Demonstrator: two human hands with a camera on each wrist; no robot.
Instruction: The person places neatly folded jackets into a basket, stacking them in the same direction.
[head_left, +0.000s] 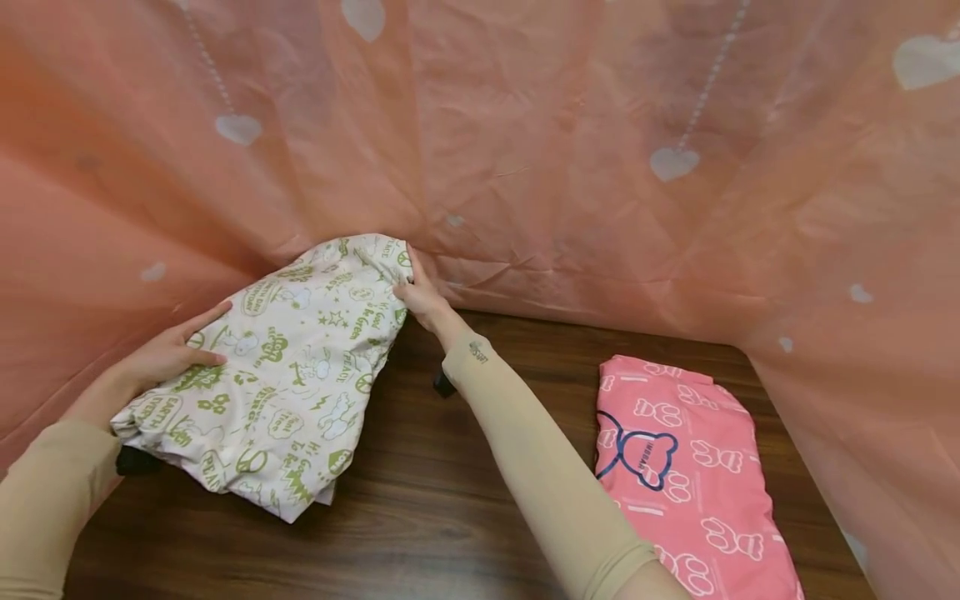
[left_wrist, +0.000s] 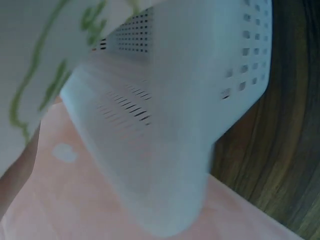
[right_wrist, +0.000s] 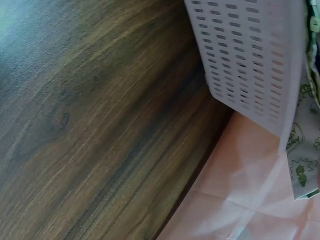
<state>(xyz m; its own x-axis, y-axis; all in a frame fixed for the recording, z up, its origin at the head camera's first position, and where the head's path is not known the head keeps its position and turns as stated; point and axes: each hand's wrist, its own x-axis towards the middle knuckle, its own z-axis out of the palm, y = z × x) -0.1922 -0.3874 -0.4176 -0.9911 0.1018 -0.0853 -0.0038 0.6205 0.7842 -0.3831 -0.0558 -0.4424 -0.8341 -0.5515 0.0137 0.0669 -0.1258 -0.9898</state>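
Your right hand (head_left: 427, 300) pinches the right edge of a white printed cloth (head_left: 300, 358), thumb in front; your left hand (head_left: 172, 354) grips its left edge, thumb across the face and a finger along the border. The remaining fingers of both hands are hidden. The cloth fills the left-centre of the head frame, slanting from upper right to lower left.

Both wrist views show what the head view conceals: a white perforated basket (left_wrist: 175, 125), close against the cloth. It looks smeared in the left wrist view, and its top is cut off in both. You cannot tell from these how much of it the cloth covers.

The cloth looks puffed and creased, with green lettering, stars, flowers and peace signs, plus pale blue drawings.

Farther out, a pink bear-print cloth (head_left: 705, 500) lies lower right on the dark wood table (head_left: 435, 500), cut by the bottom edge. Peach sheeting (head_left: 525, 167) with white hearts fills the upper frame.
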